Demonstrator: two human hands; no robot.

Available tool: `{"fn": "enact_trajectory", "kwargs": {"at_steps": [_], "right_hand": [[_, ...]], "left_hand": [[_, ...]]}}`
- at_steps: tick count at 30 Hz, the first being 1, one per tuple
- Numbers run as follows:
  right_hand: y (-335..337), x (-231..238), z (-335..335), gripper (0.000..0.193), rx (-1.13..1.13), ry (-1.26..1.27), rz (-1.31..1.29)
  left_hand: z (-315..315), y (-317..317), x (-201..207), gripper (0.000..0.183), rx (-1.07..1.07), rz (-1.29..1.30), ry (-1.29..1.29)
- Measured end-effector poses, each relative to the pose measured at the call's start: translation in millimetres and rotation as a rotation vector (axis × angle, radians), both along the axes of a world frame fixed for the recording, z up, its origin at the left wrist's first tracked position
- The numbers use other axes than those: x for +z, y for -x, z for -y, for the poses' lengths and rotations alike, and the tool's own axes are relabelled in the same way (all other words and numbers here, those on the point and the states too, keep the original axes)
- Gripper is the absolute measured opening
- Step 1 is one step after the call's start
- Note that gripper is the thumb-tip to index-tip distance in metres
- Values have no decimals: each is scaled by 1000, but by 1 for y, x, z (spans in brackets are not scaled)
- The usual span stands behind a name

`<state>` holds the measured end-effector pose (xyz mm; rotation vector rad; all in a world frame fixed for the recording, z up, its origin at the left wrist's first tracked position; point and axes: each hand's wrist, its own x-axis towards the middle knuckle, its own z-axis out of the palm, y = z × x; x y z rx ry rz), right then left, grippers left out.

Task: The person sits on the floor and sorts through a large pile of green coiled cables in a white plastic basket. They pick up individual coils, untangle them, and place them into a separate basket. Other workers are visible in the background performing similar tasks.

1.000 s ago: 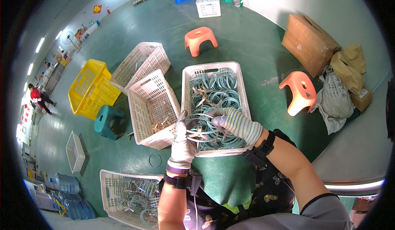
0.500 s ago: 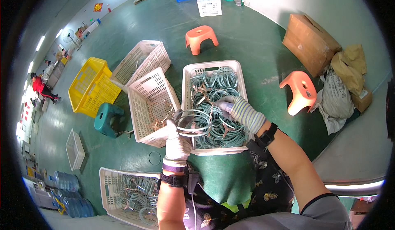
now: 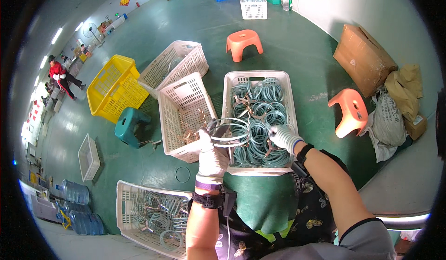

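One left hand [image 3: 213, 158]: thumb and fingers closed on a few wire rings [image 3: 231, 145].
Right hand [image 3: 284, 138]: fingers curled, low over the ring pile [image 3: 269, 91]; can't tell if it grips one.
Ring position: above the left side of the white crate [image 3: 260, 171].
Handling: probably light, springy, smooth, snag-prone; not fragile.
Hold: bunched rim, thumb opposing fingers.

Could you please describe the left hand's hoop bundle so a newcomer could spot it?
Find the hoop-filled white crate directly in front of the person. At its left edge, the gloved left hand grips the hoop bundle, held over the rim, while neighbouring hoops lie inside.
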<state>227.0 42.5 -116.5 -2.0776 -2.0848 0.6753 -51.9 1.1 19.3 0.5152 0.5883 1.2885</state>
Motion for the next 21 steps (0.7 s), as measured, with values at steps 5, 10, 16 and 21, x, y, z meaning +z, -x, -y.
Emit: {"fn": "enact_trajectory", "kwargs": {"at_steps": [5, 10, 16, 21], "right_hand": [[-7, 66, -5, 25, -124, -393, -507], [-11, 123, 12, 22, -287, -519, -977], [-15, 153, 36, 19, -348, -297, -1448], [13, 174, 60, 26, -135, -359, -1077]], "left_hand": [[2, -2, 7, 74, 29, -7, 14], [2, -12, 1, 80, 54, -112, 19], [3, -29, -5, 78, 6, -168, 38], [14, -43, -6, 76, -144, -159, -7]]}}
